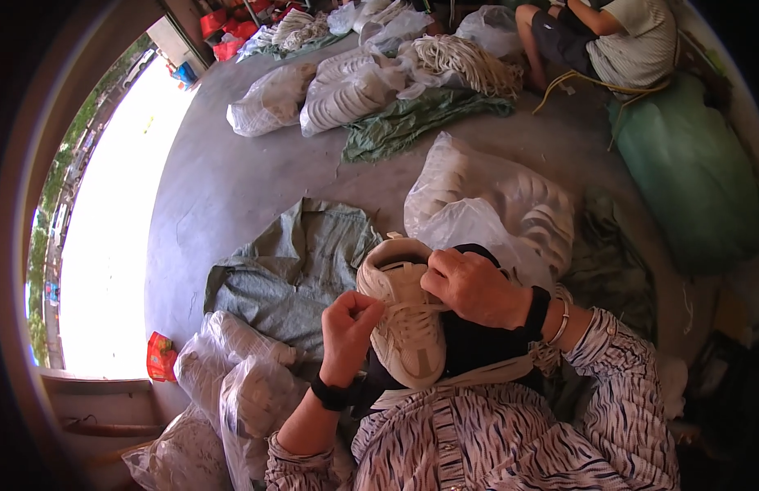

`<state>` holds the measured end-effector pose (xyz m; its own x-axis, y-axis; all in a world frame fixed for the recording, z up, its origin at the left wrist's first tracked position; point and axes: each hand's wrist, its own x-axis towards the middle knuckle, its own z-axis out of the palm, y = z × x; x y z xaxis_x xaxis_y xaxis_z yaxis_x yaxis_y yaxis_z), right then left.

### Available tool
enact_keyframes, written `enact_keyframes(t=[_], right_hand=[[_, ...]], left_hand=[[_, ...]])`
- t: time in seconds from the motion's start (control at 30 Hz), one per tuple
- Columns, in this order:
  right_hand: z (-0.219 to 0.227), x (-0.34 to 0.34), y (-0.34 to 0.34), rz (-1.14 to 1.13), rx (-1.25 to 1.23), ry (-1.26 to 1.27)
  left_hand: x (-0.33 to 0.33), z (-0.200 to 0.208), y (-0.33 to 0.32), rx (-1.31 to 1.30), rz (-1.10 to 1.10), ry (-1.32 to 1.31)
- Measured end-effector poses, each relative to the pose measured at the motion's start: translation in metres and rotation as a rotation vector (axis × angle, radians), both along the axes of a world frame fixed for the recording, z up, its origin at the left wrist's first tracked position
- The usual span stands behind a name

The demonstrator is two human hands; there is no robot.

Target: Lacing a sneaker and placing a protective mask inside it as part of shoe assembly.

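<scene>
A cream-white sneaker (406, 344) rests on my lap, toe pointing toward me and opening facing away. Its pale shoelace (416, 309) crosses the tongue in several rows. At the shoe's left side, my left hand (348, 327) is closed in a pinch on the lace. My right hand (469, 286) is closed too, pinching lace by the upper right eyelets near the collar. The fingertips hide the lace ends. Dark cloth lies beneath the shoe, and a bundle of loose pale laces (494, 372) stretches across my lap behind its toe.
Clear plastic bags of white shoes (518, 204) stand just ahead, with more bags (257, 393) at my left. A grey-green woven sheet (298, 262) covers floor ahead. Farther back are shoe bags (347, 90) and a lace pile (469, 65). Another person (633, 41) sits near a green sack (690, 172).
</scene>
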<state>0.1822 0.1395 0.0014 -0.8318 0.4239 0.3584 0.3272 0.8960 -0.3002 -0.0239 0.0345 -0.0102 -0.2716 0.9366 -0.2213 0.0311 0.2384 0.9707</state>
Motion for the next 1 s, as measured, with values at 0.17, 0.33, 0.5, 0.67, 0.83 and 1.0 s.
enact_keyframes(t=[0.17, 0.33, 0.5, 0.67, 0.83, 1.0], right_hand=[[0.003, -0.008, 0.007, 0.124, 0.069, -0.099], [0.011, -0.024, 0.016, 0.023, -0.219, -0.382], [0.008, -0.033, 0.012, -0.020, -0.193, -0.422], [-0.006, -0.029, 0.016, -0.107, -0.367, -0.201], [-0.006, -0.019, 0.028, -0.146, -0.956, 0.234], [0.025, -0.003, 0.052, -0.215, -1.287, 0.844]], left_hand=[[0.019, 0.020, 0.011, 0.281, -0.194, 1.148], [-0.009, 0.004, 0.010, 0.065, -0.216, 0.432], [-0.011, -0.006, 0.006, 0.086, -0.198, 0.263], [-0.010, -0.011, 0.006, 0.111, -0.178, 0.300], [-0.007, 0.005, -0.005, 0.200, 0.181, -0.173], [-0.021, 0.031, -0.003, 0.236, 0.218, -0.417]])
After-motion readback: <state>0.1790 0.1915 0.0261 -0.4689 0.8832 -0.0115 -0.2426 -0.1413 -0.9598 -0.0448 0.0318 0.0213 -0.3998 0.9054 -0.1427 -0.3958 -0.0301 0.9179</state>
